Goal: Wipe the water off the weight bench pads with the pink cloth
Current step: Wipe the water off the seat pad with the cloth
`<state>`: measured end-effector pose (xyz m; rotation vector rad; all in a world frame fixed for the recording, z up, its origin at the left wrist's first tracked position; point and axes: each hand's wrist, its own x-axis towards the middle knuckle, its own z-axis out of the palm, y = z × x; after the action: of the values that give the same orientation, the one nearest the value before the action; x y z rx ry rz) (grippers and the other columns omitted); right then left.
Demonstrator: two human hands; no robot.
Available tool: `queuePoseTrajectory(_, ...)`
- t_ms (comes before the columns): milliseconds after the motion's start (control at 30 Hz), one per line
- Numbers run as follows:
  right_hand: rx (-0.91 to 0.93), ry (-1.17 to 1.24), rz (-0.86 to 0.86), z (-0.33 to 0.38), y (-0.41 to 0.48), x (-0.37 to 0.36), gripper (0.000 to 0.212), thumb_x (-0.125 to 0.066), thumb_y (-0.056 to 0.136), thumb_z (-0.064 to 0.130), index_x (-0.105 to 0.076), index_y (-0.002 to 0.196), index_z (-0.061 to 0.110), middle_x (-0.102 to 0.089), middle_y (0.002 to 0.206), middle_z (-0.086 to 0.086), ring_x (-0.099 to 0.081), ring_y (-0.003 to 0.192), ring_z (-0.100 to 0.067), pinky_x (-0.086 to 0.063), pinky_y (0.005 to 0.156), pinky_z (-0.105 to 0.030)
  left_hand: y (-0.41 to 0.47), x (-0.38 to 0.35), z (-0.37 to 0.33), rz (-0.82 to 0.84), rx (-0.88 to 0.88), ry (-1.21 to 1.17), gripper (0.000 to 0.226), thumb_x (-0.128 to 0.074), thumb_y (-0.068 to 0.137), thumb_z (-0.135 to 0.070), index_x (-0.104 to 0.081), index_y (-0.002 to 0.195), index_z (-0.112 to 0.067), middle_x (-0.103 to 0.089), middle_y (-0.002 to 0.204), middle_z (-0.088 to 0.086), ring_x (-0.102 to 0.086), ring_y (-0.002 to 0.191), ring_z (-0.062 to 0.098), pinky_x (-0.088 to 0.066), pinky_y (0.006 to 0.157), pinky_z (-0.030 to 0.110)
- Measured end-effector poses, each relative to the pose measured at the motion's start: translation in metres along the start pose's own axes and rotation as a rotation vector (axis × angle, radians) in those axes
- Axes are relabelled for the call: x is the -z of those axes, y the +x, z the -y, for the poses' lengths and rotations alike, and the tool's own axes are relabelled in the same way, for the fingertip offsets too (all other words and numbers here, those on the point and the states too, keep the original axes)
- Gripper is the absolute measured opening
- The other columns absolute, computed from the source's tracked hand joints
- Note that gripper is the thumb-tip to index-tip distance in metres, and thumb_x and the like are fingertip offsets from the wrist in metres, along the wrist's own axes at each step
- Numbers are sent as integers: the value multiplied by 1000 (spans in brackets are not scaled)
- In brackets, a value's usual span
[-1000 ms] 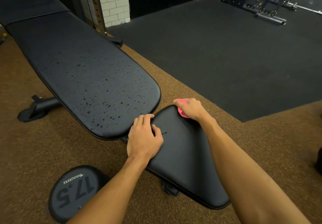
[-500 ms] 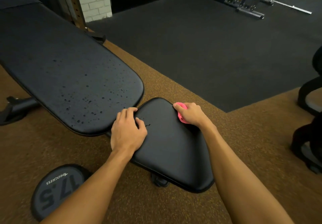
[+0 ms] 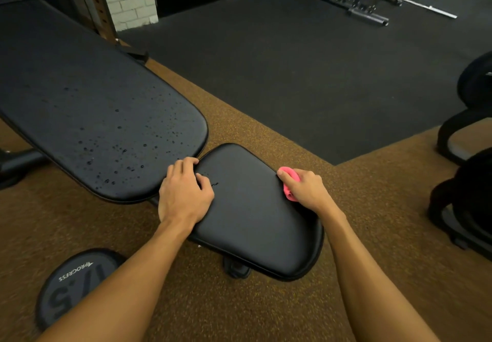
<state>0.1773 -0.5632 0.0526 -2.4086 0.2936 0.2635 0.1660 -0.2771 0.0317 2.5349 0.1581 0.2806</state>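
my right hand (image 3: 306,191) holds the balled pink cloth (image 3: 288,180) at the seat pad (image 3: 253,216) right edge; the wet back pad (image 3: 93,107) stretches away up-left, nearer my left hand (image 3: 183,195), which grips the seat pad's narrow end.

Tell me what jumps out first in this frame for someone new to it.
The pink cloth, bunched in the right hand at the far right edge of the seat pad, is the brightest thing. Water droplets bead on the long back pad at left. The left hand grips the seat pad's end beside the gap between pads.
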Motion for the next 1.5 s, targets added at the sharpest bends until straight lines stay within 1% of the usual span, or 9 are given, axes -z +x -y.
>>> queuePoseTrajectory(167,-20,32,87,26,14,-2,52,-52,106,52,-74,87,8,-70,63,4,-65,78,-7,-44,79,-29,0,1,-2,10,-3,10,34,-51,98,-26,-54,131,-18,-63,127,3,-54,121,23,-51,96,46)
queuePoseTrajectory(400,-25,31,49,1,-2,5,51,-54,103,60,-65,73,19,-73,80,-1,-64,87,-12,-43,73,-24,-4,1,1,-3,7,-5,35,-49,100,-28,-55,133,-19,-63,128,2,-55,120,22,-51,95,45)
queuePoseTrajectory(500,-34,32,34,-15,-10,9,56,-53,105,58,-72,87,8,-73,78,-3,-64,84,-13,-44,81,-29,-6,1,-2,-6,6,13,36,-48,100,-27,-56,133,-17,-64,127,5,-56,118,23,-52,93,45)
queuePoseTrajectory(633,-28,23,100,9,9,3,49,-51,106,56,-79,100,16,-69,62,7,-67,78,-5,-45,74,-20,-5,1,-3,1,7,22,35,-49,99,-27,-55,132,-17,-64,124,5,-56,115,23,-53,91,46)
queuePoseTrajectory(867,5,42,188,63,64,-22,54,-52,104,60,-63,66,24,-71,73,1,-66,87,-15,-46,85,-34,1,0,1,1,-4,13,33,-50,98,-28,-54,130,-21,-63,124,0,-54,116,19,-52,91,43)
queuePoseTrajectory(1067,39,70,201,37,45,-10,48,-54,102,66,-77,117,27,-68,96,9,-60,94,-11,-42,78,-30,2,0,1,-13,22,0,32,-51,97,-29,-55,128,-23,-63,124,-2,-53,119,18,-49,93,43)
queuePoseTrajectory(1233,7,69,121,-4,5,6,56,-53,103,63,-75,101,11,-71,90,3,-58,89,-7,-38,69,-19,2,2,0,-10,42,3,33,-50,98,-31,-55,130,-23,-63,125,1,-54,120,21,-49,94,46)
queuePoseTrajectory(1333,-26,104,21,-26,-23,10,51,-55,104,59,-72,92,13,-73,87,2,-62,90,-13,-44,83,-31,-4,3,-1,-5,52,5,34,-49,100,-32,-55,133,-23,-63,127,3,-55,121,23,-49,96,47)
queuePoseTrajectory(1500,-129,239,-190,-51,-65,-1,40,-54,104,58,-75,116,25,-72,109,6,-62,111,-19,-42,108,-43,-9,3,0,5,39,-2,39,-48,101,-34,-55,139,-25,-62,131,6,-56,123,26,-48,97,48)
